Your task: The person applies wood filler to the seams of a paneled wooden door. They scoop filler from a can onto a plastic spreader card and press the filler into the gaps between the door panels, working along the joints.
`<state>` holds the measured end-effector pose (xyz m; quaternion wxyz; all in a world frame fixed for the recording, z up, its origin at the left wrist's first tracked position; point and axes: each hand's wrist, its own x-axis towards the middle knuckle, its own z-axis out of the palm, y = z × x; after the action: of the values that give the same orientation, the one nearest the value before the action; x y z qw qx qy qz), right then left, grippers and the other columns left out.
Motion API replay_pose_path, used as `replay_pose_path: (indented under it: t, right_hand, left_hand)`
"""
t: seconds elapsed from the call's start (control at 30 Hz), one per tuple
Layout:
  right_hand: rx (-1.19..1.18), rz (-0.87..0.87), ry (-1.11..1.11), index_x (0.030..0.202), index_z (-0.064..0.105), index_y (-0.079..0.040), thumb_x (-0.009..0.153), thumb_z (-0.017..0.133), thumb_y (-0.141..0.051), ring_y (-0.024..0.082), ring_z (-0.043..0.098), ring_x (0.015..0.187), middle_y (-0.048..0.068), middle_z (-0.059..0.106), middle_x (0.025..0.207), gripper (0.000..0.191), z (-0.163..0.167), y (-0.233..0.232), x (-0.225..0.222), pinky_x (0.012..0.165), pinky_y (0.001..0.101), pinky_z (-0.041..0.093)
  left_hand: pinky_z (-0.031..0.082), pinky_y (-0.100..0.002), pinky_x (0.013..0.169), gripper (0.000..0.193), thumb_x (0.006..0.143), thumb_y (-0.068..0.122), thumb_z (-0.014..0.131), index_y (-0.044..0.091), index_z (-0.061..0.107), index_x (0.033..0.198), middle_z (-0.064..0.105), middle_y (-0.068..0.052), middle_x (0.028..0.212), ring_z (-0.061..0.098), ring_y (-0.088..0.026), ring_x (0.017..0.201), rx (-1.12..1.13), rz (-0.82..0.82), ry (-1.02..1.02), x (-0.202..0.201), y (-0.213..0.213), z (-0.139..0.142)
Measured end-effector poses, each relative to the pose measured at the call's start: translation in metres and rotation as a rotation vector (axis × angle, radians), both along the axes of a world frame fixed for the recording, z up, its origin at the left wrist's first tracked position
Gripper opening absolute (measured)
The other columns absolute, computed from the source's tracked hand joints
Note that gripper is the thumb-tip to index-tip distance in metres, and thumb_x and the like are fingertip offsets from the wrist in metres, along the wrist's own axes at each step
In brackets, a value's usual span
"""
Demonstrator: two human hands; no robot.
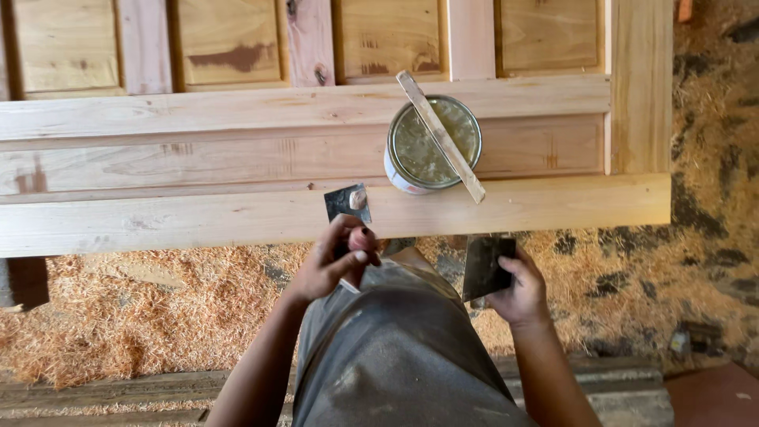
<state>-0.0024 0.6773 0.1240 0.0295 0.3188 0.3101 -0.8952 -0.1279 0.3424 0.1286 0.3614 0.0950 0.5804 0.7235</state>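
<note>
Left hand (336,265): fingers are gripping a small putty knife (348,202), its blade carrying a dab of filler and resting at the near edge of the wooden door (237,213).
Right hand (518,292): fingers are clasping a wider dark scraper blade (484,265), held below the door edge.
Tin (431,146): sitting open on the door, a wooden stick (440,136) lying across its rim.
Floor (118,316): lying covered in wood shavings.

both hands (336,265) (518,292) raised forward, fingers curled, apparently gripping.
</note>
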Motion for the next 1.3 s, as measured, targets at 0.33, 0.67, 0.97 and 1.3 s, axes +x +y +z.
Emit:
replay_pose_path:
  t: [0.33,0.67,0.97,1.3]
  right_hand:
    - [0.534,0.853,0.29,0.102,0.068,0.002,0.097,0.072,-0.007,0.013,0.063,0.071,0.006,0.069,0.082,0.011,0.107,0.019,-0.042,0.066,0.029,0.054]
    - [1.003,1.099,0.4,0.13,0.062,0.003,0.089,0.073,-0.016,0.015,0.069,0.103,0.01,0.075,0.114,0.046,0.179,-0.015,-0.091,0.091,0.0334,0.056]
    - [1.085,1.256,0.201,0.12,0.067,-0.001,0.082,0.075,-0.019,0.012,0.073,0.073,0.009,0.082,0.085,0.042,0.206,-0.022,-0.109,0.066,0.0314,0.059]
    - [1.135,1.358,0.062,0.124,0.067,-0.007,0.08,0.077,-0.025,0.016,0.073,0.068,0.009,0.079,0.082,0.049,0.209,-0.029,-0.126,0.065,0.0363,0.059]
  left_hand:
    - [0.052,-0.042,0.1,0.043,0.108,0.03,0.052,0.001,0.052,0.139,0.067,-0.017,0.122,0.066,-0.034,0.115,-0.049,-0.317,0.541,0.004,0.027,0.094]
    - [0.058,-0.036,0.081,0.025,0.098,0.018,0.067,0.002,0.064,0.117,0.074,-0.007,0.094,0.074,-0.024,0.091,-0.049,-0.337,0.641,0.011,0.038,0.091]
    - [0.058,-0.035,0.076,0.01,0.099,0.015,0.068,0.005,0.07,0.099,0.076,-0.004,0.088,0.075,-0.021,0.084,0.025,-0.286,0.692,0.006,0.042,0.087]
    - [0.059,-0.034,0.074,0.008,0.096,0.014,0.07,0.006,0.071,0.096,0.076,-0.004,0.087,0.076,-0.02,0.083,0.041,-0.277,0.726,-0.005,0.046,0.08]
